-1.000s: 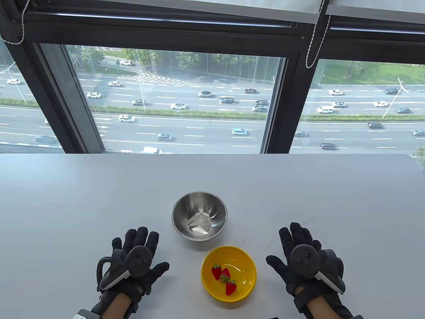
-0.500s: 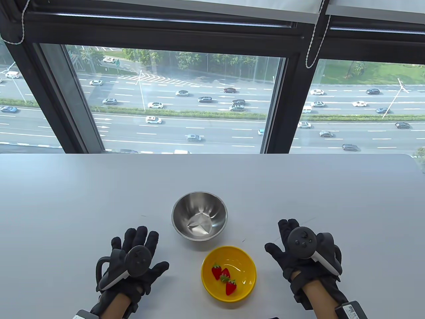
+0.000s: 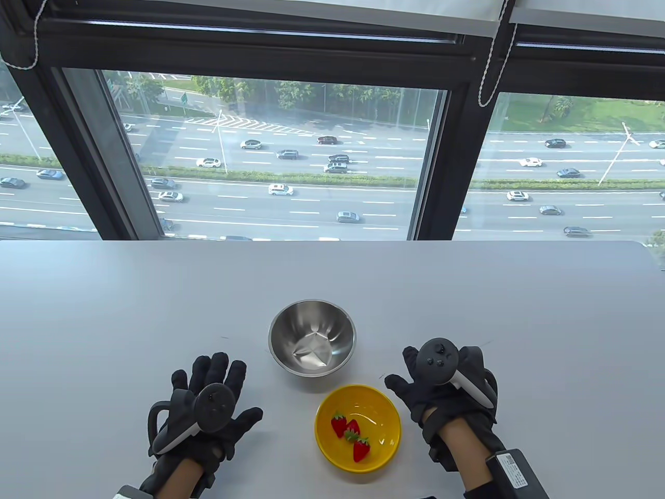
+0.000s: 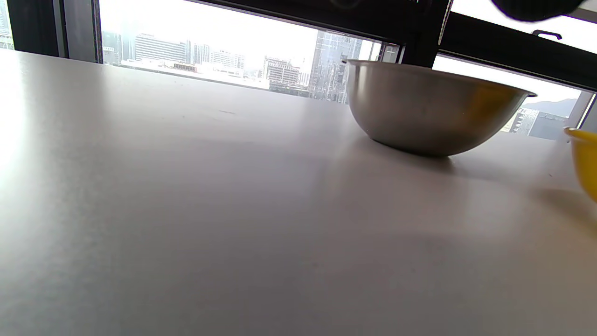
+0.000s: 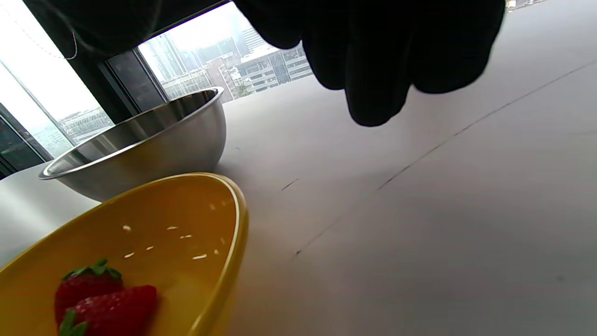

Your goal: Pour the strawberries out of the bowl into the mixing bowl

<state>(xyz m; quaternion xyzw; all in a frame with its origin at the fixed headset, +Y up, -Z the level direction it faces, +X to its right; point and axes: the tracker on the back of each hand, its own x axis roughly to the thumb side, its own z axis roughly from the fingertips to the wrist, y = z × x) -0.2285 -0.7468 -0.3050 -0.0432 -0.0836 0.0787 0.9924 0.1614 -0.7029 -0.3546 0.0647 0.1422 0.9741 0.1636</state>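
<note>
A yellow bowl (image 3: 382, 410) with three red strawberries (image 3: 350, 431) sits on the white table, near the front. A steel mixing bowl (image 3: 311, 337) stands empty just behind it. My right hand (image 3: 434, 384) is open and empty, raised just right of the yellow bowl, thumb close to its rim. My left hand (image 3: 210, 400) lies open and flat on the table, left of both bowls. The right wrist view shows the yellow bowl (image 5: 205, 219), strawberries (image 5: 105, 298), the steel bowl (image 5: 149, 140) and my fingertips (image 5: 373, 70) hanging above the table. The left wrist view shows the steel bowl (image 4: 429, 109).
The white table (image 3: 130, 312) ends at a window wall behind. Blind cords (image 3: 493, 67) hang at the back. The yellow bowl's edge (image 4: 585, 158) shows at the right of the left wrist view.
My right hand has moved left and lifted, closing in on the yellow bowl's right side. My left hand has barely moved. The bowls have not moved.
</note>
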